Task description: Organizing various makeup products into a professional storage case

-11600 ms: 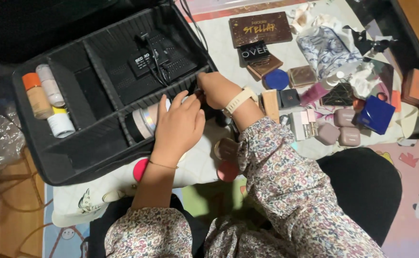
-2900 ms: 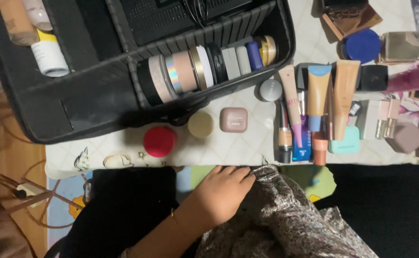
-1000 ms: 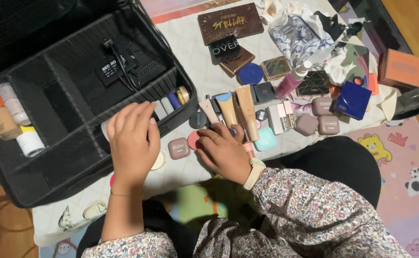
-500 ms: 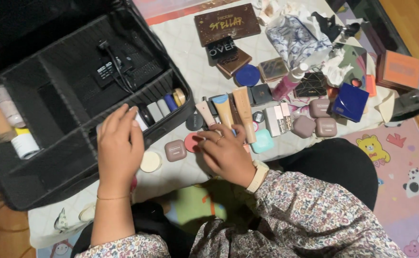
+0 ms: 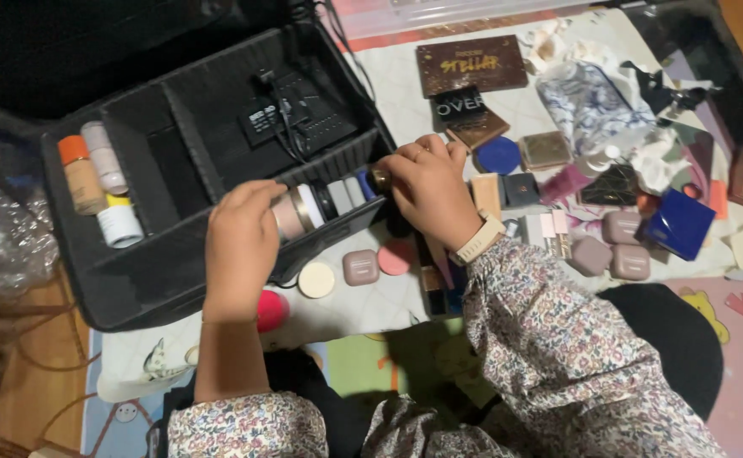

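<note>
An open black makeup case (image 5: 134,284) lies on a white cloth. Its front compartment holds a row of round jars and compacts (image 5: 325,202) standing on edge. My left hand (image 5: 240,246) curls over the pale pink jar (image 5: 288,215) at the row's left end. My right hand (image 5: 429,191), with a beige watch on its wrist, pinches a small gold-lidded jar (image 5: 380,177) at the row's right end. Both arms wear floral sleeves.
Bottles (image 5: 92,170) and a white jar (image 5: 120,225) fill the case's left compartment. In front of the case lie a cream compact (image 5: 315,279), a mauve one (image 5: 360,266) and a pink sponge (image 5: 271,310). Palettes (image 5: 471,65), a blue box (image 5: 679,223) and several compacts crowd the right.
My right hand has lifted off the tubes on the cloth and moved up to the right end of the row in the case. My left hand stays at the row's left end.
</note>
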